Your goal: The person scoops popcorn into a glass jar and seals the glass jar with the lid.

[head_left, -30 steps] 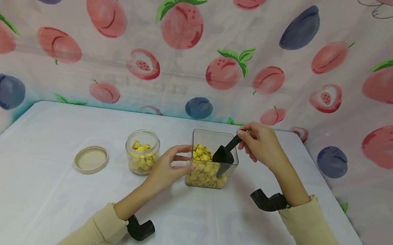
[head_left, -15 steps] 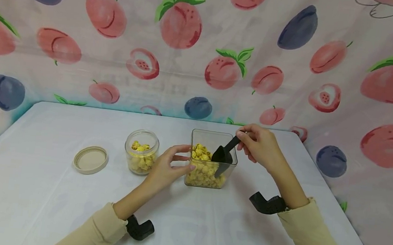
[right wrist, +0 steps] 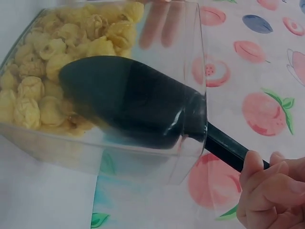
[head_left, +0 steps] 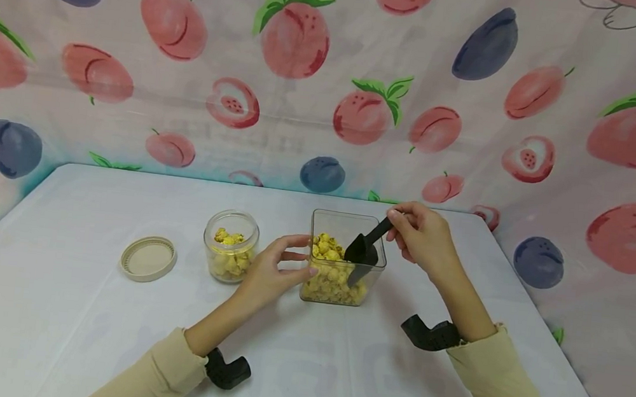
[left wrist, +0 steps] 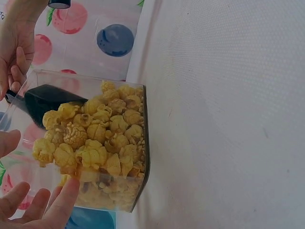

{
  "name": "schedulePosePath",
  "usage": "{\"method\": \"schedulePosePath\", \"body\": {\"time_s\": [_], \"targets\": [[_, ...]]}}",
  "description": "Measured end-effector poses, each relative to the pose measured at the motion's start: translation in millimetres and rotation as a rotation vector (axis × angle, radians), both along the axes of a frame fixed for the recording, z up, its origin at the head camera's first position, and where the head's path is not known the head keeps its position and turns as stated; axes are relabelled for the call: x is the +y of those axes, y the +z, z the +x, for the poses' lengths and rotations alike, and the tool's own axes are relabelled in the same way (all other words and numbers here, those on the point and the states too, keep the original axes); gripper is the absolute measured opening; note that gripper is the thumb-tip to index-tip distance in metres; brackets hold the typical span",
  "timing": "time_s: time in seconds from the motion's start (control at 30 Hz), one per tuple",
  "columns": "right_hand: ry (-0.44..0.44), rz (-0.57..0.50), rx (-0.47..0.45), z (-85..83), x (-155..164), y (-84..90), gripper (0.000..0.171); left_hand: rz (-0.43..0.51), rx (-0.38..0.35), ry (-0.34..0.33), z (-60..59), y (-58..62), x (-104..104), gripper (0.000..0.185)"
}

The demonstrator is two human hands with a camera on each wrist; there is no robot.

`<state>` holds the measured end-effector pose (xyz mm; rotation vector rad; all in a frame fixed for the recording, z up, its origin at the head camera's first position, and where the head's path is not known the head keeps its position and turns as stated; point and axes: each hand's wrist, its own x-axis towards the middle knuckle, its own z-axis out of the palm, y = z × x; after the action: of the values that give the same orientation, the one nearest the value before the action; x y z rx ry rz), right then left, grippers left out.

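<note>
A clear square container (head_left: 371,274) of yellow popcorn (head_left: 327,270) stands mid-table. My right hand (head_left: 420,234) pinches the handle of a black scoop (head_left: 363,249), whose bowl sits inside the container against the popcorn (right wrist: 52,62). The right wrist view shows the scoop (right wrist: 133,102) behind the clear wall, handle held by my fingers (right wrist: 267,186). My left hand (head_left: 273,271) holds the container's left side with curled fingers. In the left wrist view my fingertips (left wrist: 62,200) touch the container wall (left wrist: 143,157) beside the popcorn (left wrist: 95,138).
A small round glass jar (head_left: 229,254) partly filled with popcorn stands left of the container. Its beige lid (head_left: 148,259) lies further left on the white table (head_left: 54,314). A fruit-print cloth (head_left: 331,65) hangs behind and to the right.
Almost nothing differs; the scoop and both hands stay in place, with only a slight shift of the right hand.
</note>
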<state>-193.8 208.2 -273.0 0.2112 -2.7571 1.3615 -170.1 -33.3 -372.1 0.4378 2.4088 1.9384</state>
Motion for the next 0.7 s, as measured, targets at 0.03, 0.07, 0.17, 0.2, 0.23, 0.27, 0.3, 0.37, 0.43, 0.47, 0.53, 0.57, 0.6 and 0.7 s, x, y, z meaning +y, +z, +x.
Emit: {"method": "schedulePosePath", "body": {"time_s": [0.03, 0.07, 0.17, 0.2, 0.23, 0.27, 0.3, 0.37, 0.43, 0.47, 0.53, 0.57, 0.6, 0.7], "targets": [[-0.006, -0.018, -0.002, -0.2, 0.5, -0.1, 0.035, 0.0, 0.002, -0.001, -0.3, -0.4, -0.1, 0.054], [-0.01, -0.037, -0.003, -0.4, 0.9, -0.2, 0.036, 0.001, 0.002, -0.002, -0.8, -0.9, -0.3, 0.054], [-0.025, -0.075, 0.005, -0.6, 2.5, -0.4, 0.035, 0.0, 0.005, -0.002, -1.3, -1.4, -0.5, 0.054], [-0.027, -0.085, 0.01, -0.7, 3.1, -0.5, 0.034, -0.001, 0.005, -0.001, -1.3, -1.4, -0.5, 0.054], [-0.031, -0.092, 0.014, -0.9, 3.8, -0.6, 0.034, 0.0, 0.003, -0.002, -1.3, -1.2, -0.6, 0.054], [-0.031, -0.099, 0.018, -0.8, 4.5, -0.6, 0.034, 0.001, 0.002, -0.002, -1.2, -0.9, -0.7, 0.054], [-0.029, -0.098, 0.023, -0.8, 5.1, -0.4, 0.034, 0.001, 0.002, -0.002, -1.1, -0.6, -0.7, 0.054], [-0.018, -0.091, 0.023, -0.7, 6.2, 0.3, 0.035, 0.003, 0.001, -0.004, -1.4, -0.7, -1.0, 0.054], [-0.004, -0.064, 0.02, 0.1, 6.6, 1.8, 0.035, 0.007, 0.001, -0.009, -2.0, -1.1, -1.0, 0.054], [0.006, -0.044, 0.021, 0.5, 6.5, 2.6, 0.035, 0.007, 0.002, -0.01, -2.1, -1.0, -1.0, 0.055], [0.026, -0.009, 0.012, 1.2, 5.7, 3.8, 0.034, 0.011, 0.001, -0.012, -2.4, -0.9, -0.9, 0.055], [0.037, 0.009, 0.009, 1.1, 5.1, 3.7, 0.033, 0.013, -0.002, -0.012, -2.3, -0.6, -0.9, 0.055], [0.051, 0.027, 0.007, 1.0, 4.3, 3.1, 0.032, 0.014, -0.004, -0.012, -2.3, -0.4, -0.9, 0.054], [0.088, 0.046, -0.013, 0.7, 1.4, -2.9, 0.028, 0.006, -0.01, -0.009, -2.0, -0.2, -0.8, 0.055]]}}
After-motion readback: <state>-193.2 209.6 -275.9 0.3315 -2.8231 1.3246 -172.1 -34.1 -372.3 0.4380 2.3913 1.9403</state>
